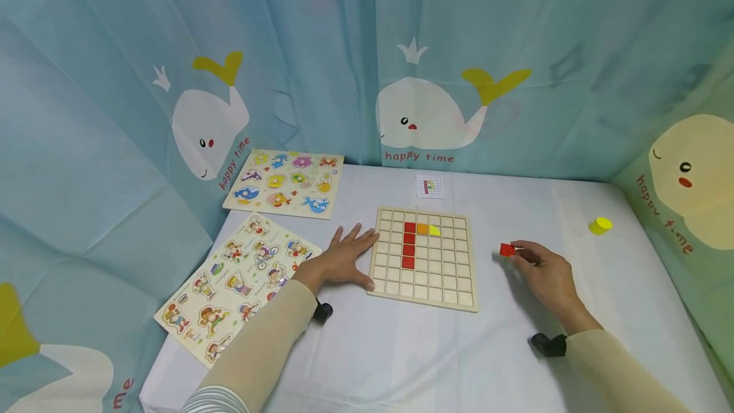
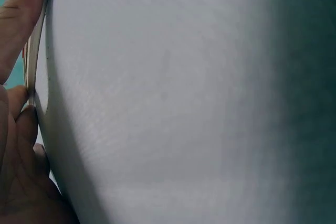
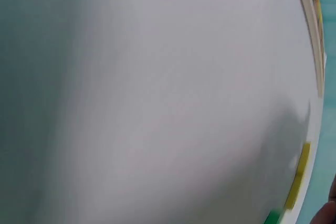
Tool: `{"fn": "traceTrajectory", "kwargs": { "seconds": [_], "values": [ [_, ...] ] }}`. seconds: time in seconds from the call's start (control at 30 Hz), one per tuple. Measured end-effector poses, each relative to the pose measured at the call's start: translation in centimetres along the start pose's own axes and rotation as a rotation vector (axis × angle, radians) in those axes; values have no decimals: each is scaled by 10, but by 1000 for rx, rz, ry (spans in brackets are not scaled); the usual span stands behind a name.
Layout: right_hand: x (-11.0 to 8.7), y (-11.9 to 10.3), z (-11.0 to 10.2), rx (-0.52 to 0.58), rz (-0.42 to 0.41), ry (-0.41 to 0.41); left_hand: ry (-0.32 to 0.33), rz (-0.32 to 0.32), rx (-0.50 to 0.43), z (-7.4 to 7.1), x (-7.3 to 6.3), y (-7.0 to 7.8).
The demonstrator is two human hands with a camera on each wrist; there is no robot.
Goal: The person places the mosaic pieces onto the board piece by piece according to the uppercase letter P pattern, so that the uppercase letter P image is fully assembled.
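A square wooden grid board lies mid-table. On it, several red squares run down one column, with an orange square and a yellow piece with a curved side to the right of the top one. My left hand is spread at the board's left edge, fingertips and thumb right at the rim. Right of the board, my right hand pinches a red cube between thumb and fingertips. In the right wrist view only a bit of that hand shows; the cube is out of sight there.
Two picture puzzle boards, one with sea animals and one with small figures, lie left. A small pattern card is behind the grid. A yellow cylinder stands far right. The right wrist view shows yellow and green pieces.
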State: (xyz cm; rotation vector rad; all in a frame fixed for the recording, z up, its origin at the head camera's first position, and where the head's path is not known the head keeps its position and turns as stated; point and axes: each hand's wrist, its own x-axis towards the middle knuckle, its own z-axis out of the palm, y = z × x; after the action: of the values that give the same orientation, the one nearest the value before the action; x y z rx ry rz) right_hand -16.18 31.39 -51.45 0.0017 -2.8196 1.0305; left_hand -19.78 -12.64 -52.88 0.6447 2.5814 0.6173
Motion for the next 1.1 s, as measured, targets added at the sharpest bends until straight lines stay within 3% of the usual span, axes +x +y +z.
{"fn": "traceTrajectory", "kwargs": {
  "seconds": [0.2,0.53,0.77,1.1],
  "values": [
    [8,-18,14,62,25,39,13,1,-8,0,0,0],
    [14,-39,33,122,-13,69,19,3,-16,0,-2,4],
    [14,-57,49,141,10,6,21,-1,-8,1,-2,3],
    [4,-79,74,206,-56,-107,38,-5,0,2,-2,3]
  ]
}}
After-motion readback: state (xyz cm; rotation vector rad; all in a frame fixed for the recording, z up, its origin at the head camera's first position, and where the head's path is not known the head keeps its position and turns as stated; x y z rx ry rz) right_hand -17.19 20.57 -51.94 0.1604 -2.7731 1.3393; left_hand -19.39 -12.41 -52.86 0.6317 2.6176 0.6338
